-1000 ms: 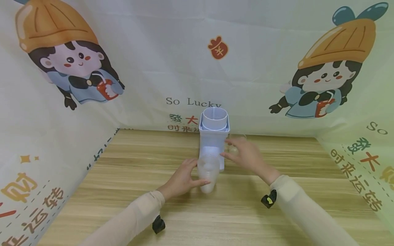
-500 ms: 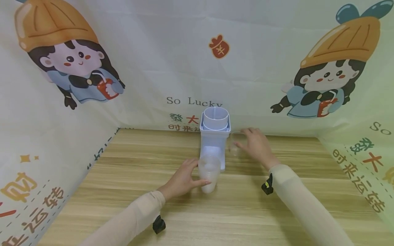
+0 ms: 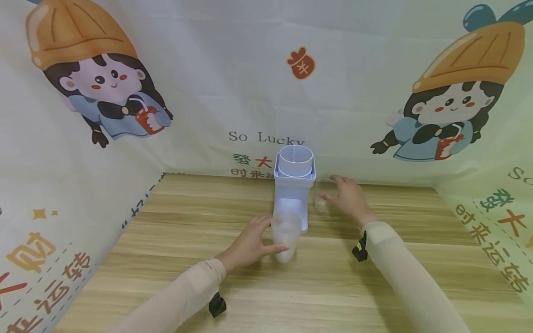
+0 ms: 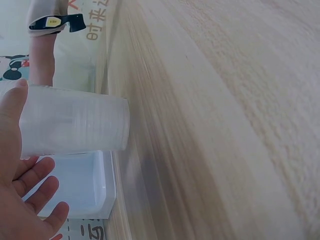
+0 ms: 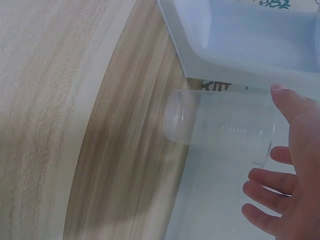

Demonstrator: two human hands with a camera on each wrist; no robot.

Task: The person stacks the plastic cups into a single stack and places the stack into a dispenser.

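Observation:
My left hand point(image 3: 250, 243) holds a stack of translucent plastic cups point(image 3: 286, 236), upright in front of a pale blue-white cup dispenser point(image 3: 293, 189). In the left wrist view the thumb lies along the near side of the cup stack point(image 4: 75, 122); the other fingers spread around the far side. To the right of the dispenser, my right hand point(image 3: 351, 199) is at a clear plastic cup point(image 3: 324, 203). Its thumb and index finger sit on opposite sides of the rim in the right wrist view, with the clear cup point(image 5: 220, 117) between them and the remaining fingers loosely bent.
Everything stands on a wood-grain table point(image 3: 200, 203). Behind and at both sides hangs a printed cloth backdrop point(image 3: 200, 92) with cartoon figures. The dispenser is close to the back cloth, with a round tube opening on top.
My right hand has moved from beside the dispenser to the right, around the clear cup's rim. My left hand keeps its place at the cup stack. The head view shifts slightly.

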